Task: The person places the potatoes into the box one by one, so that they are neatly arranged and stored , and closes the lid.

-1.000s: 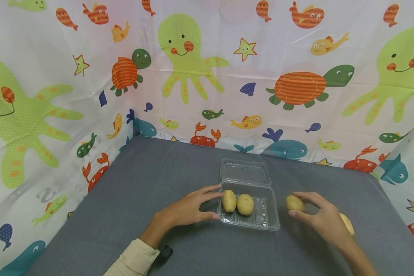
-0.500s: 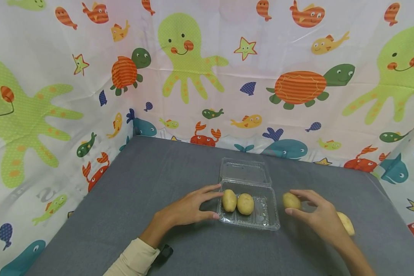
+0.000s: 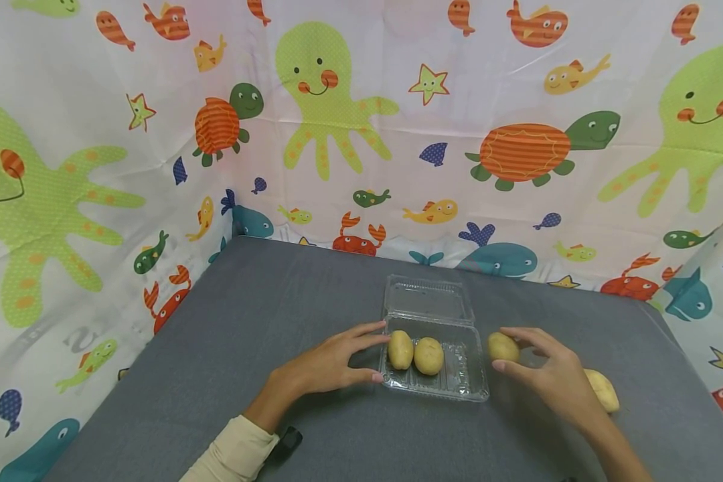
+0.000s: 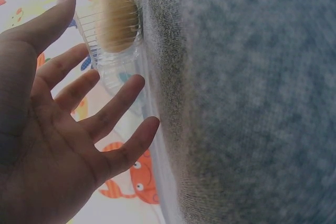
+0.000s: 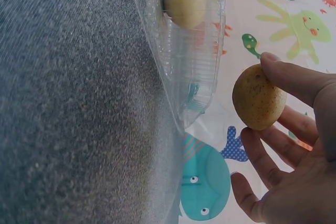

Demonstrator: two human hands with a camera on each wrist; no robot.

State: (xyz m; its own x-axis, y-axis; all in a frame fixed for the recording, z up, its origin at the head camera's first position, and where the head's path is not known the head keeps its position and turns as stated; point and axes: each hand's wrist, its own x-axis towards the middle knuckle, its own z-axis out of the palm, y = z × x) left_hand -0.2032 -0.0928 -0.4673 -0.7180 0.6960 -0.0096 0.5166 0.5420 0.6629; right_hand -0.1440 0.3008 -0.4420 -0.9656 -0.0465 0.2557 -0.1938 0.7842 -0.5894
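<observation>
Potato, pinched in right hand, has shifted left, nearly closing the gap to the open box with two potatoes inside; left hand at its left edge, fingers apart.

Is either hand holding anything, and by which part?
The right hand pinches a potato by opposite sides, between thumb and fingers. The left hand holds nothing, its fingers spread at the clear container.
</observation>
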